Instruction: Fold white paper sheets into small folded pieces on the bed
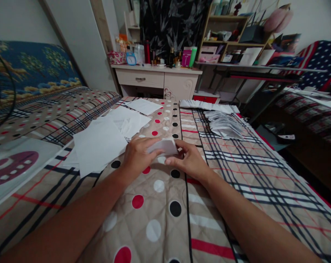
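A small folded white paper (166, 146) lies on the quilted bed cover in front of me. My left hand (139, 155) presses on its left side with the fingers curled over it. My right hand (188, 159) pinches its right edge between thumb and fingers. Loose white sheets (99, 144) are spread just left of my left hand. A row of folded white papers (225, 126) lies to the right, beyond my right hand.
The bed cover (165, 215) has dots on the left and plaid on the right. A white dresser (157, 78) with bottles stands past the bed's end. A shelf and desk (236, 47) are at the right. A fan guard (2, 91) is at far left.
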`<act>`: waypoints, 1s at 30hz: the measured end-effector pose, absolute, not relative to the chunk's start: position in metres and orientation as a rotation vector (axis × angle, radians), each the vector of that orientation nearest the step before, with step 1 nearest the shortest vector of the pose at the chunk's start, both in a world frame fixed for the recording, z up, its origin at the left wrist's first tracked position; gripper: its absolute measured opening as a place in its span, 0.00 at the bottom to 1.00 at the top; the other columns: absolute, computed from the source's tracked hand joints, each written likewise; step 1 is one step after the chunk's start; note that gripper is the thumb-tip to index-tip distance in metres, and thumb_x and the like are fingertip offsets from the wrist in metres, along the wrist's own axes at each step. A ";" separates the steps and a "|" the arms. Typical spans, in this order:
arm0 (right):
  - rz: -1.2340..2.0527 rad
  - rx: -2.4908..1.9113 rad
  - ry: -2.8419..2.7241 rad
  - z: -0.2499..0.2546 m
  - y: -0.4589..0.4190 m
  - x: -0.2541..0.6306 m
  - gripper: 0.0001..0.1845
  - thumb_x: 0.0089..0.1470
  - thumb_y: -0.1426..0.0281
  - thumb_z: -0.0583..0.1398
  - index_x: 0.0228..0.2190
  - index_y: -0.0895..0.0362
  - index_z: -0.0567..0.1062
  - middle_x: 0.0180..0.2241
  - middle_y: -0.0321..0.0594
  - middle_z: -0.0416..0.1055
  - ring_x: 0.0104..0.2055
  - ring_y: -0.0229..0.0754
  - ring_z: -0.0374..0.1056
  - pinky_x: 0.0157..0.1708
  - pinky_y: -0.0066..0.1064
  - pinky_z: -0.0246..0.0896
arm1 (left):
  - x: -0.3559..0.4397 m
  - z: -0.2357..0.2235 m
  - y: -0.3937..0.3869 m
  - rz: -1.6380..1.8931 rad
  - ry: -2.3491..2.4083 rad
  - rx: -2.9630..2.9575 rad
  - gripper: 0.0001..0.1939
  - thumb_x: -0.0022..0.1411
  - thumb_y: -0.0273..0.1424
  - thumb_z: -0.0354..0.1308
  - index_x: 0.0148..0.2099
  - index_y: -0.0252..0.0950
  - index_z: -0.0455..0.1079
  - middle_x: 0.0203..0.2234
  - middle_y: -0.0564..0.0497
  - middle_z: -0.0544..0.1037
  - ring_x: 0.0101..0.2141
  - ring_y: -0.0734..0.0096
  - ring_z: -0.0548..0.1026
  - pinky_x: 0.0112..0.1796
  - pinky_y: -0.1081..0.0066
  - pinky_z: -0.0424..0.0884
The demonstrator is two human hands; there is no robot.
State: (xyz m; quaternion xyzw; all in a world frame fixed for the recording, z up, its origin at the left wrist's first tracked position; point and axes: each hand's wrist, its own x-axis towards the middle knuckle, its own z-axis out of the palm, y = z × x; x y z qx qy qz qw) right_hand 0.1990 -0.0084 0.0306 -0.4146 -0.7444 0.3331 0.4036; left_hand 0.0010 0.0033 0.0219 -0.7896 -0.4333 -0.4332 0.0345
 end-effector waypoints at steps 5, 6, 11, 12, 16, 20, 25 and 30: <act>0.877 -1.062 -1.759 0.029 -0.010 0.196 0.19 0.54 0.56 0.60 0.22 0.58 0.75 0.19 0.33 0.63 0.23 0.34 0.56 0.23 0.27 0.48 | 0.006 0.033 -0.001 -1.341 -1.538 -2.676 0.08 0.54 0.35 0.66 0.30 0.36 0.78 0.21 0.54 0.78 0.22 0.74 0.72 0.26 0.74 0.65; 0.933 -1.073 -1.713 0.028 -0.010 0.195 0.22 0.55 0.56 0.59 0.20 0.58 0.74 0.18 0.33 0.61 0.22 0.34 0.54 0.22 0.27 0.46 | 0.007 0.035 -0.002 -1.362 -1.620 -2.738 0.08 0.53 0.35 0.66 0.30 0.36 0.77 0.20 0.55 0.77 0.21 0.75 0.71 0.24 0.75 0.64; 1.055 -1.081 -1.482 0.026 -0.007 0.196 0.22 0.52 0.54 0.61 0.17 0.58 0.70 0.17 0.33 0.58 0.21 0.33 0.51 0.19 0.27 0.43 | 0.009 0.034 -0.001 -1.769 -2.115 -2.846 0.17 0.46 0.39 0.70 0.35 0.33 0.76 0.24 0.52 0.78 0.22 0.73 0.73 0.20 0.76 0.65; 1.027 -1.083 -1.434 0.025 -0.006 0.197 0.22 0.51 0.55 0.61 0.17 0.58 0.70 0.17 0.33 0.58 0.21 0.34 0.51 0.20 0.27 0.43 | 0.009 0.032 -0.001 -1.894 -2.208 -2.856 0.19 0.45 0.39 0.70 0.38 0.33 0.76 0.27 0.51 0.79 0.24 0.72 0.74 0.21 0.75 0.67; 0.914 -1.135 -1.276 0.022 -0.003 0.199 0.21 0.50 0.56 0.62 0.17 0.57 0.68 0.17 0.32 0.57 0.21 0.33 0.49 0.19 0.28 0.43 | 0.009 0.024 -0.001 -2.066 -2.543 -2.925 0.20 0.47 0.38 0.70 0.40 0.32 0.75 0.29 0.48 0.80 0.23 0.75 0.74 0.22 0.77 0.68; 0.850 -1.128 -1.246 0.023 -0.005 0.195 0.22 0.50 0.57 0.63 0.16 0.58 0.66 0.18 0.32 0.56 0.22 0.33 0.50 0.20 0.27 0.44 | 0.014 0.024 -0.007 -1.869 -2.598 -3.080 0.16 0.50 0.40 0.67 0.29 0.30 0.73 0.19 0.50 0.76 0.17 0.80 0.68 0.18 0.80 0.62; 1.139 -1.010 -1.066 0.025 -0.017 0.179 0.19 0.47 0.54 0.65 0.25 0.57 0.70 0.18 0.30 0.61 0.18 0.32 0.51 0.18 0.26 0.46 | 0.028 0.025 -0.016 -2.319 -2.517 -2.738 0.17 0.51 0.41 0.66 0.30 0.30 0.71 0.19 0.52 0.75 0.15 0.83 0.66 0.14 0.82 0.54; 1.305 -0.973 -1.176 0.022 -0.026 0.165 0.23 0.46 0.53 0.65 0.18 0.58 0.68 0.15 0.32 0.60 0.17 0.31 0.50 0.18 0.27 0.43 | 0.038 0.026 -0.023 -2.539 -2.383 -2.720 0.21 0.51 0.46 0.64 0.29 0.31 0.68 0.15 0.55 0.71 0.12 0.83 0.64 0.13 0.81 0.52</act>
